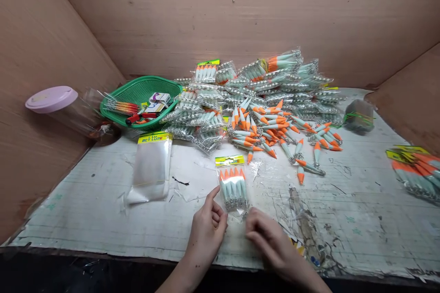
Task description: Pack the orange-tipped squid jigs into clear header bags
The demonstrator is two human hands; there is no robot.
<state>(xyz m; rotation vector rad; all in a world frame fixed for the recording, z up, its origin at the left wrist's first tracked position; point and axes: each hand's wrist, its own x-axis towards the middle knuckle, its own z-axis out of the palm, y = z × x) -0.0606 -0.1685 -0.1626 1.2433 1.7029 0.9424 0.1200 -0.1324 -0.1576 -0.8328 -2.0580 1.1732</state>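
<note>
A clear bag of lures (233, 187) with a yellow-green header lies flat in front of me, holding several pale lures with orange tips in a row. My left hand (208, 222) rests at its left edge, index finger stretched out along the plastic and the other fingers loosely bent. By the bag's lower right corner is my right hand (266, 238), its fingers curled together and slightly blurred; what is between them, if anything, is hidden. Beyond the bag lies a heap of loose lures (271, 128). To the left is a stack of unfilled header bags (151, 165).
Behind the loose lures rises a pile of packed lure bags (285, 82). A green basket (144, 84) and a clear jar with a pink lid (51, 99) stand back left. On the right are a dark tub (359, 116) and more packed lures (415, 171). Wooden walls enclose the table (103, 219).
</note>
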